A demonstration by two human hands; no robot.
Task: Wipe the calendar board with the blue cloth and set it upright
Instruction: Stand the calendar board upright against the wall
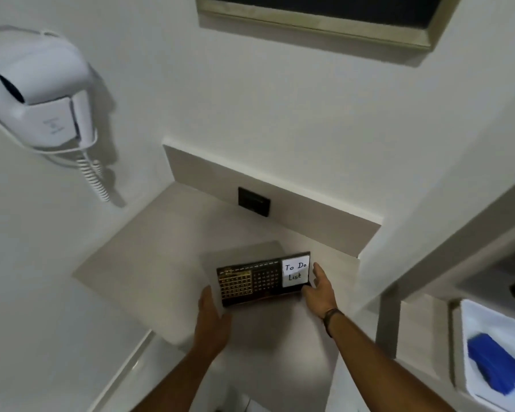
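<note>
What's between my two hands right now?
A dark desk calendar with a white To Do List note sits between the left hand and right hand; the head view shows it.
</note>
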